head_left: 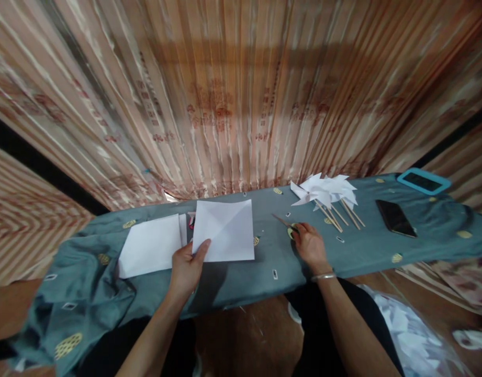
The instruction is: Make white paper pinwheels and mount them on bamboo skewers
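My left hand (189, 266) pinches the lower left edge of a square sheet of white paper (228, 235) between thumb and fingers. Faint diagonal creases run across this sheet. To its left lies a stack of white paper (150, 246), partly beside my left wrist. My right hand (309, 245) is closed at the handles of a pair of scissors (282, 221), whose blades point away to the left over the cloth. Behind and to the right of that hand, several white paper pinwheels (323, 189) on wooden sticks lie in a bunch.
A green patterned cloth (241, 283) covers the long narrow table. On its right side lie a dark phone (395, 218) and a blue-framed device (423, 181). A striped curtain (233, 104) hangs behind. On the floor at right stands a clear bag of white paper pieces (411, 335).
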A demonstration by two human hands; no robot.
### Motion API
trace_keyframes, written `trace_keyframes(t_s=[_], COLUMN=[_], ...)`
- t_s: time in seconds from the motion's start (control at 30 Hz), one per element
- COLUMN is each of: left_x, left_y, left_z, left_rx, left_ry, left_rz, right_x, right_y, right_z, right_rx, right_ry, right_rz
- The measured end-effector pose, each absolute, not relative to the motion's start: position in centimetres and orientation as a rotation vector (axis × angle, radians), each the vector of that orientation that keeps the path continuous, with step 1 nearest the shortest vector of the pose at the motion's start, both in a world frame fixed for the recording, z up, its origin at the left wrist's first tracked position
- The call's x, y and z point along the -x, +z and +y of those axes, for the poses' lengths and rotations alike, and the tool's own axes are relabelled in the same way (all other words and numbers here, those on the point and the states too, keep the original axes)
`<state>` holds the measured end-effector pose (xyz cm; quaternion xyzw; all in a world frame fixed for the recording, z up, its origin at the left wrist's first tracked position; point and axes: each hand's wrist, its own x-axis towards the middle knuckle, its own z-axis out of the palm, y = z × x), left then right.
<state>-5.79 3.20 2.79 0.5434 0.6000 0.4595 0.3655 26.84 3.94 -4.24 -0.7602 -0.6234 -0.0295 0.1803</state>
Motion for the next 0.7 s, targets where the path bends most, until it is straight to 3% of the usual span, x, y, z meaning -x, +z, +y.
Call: trace_keyframes(t_s=[0.6, 0.7], left_x=[6.8, 7.0], left_y=[3.7, 3.6], left_z=[3.9, 4.1], left_rx=[-1.154, -1.128], left_ry=[1.392, 1.401], left_rz=[1.363, 1.365], right_x=[-26.4, -25.5], right_y=[-0.7, -0.3], right_z=[2.0, 1.3], right_rx=[2.235, 2.067], right_ry=[0.278, 0.815], right_rz=[-2.113, -1.817])
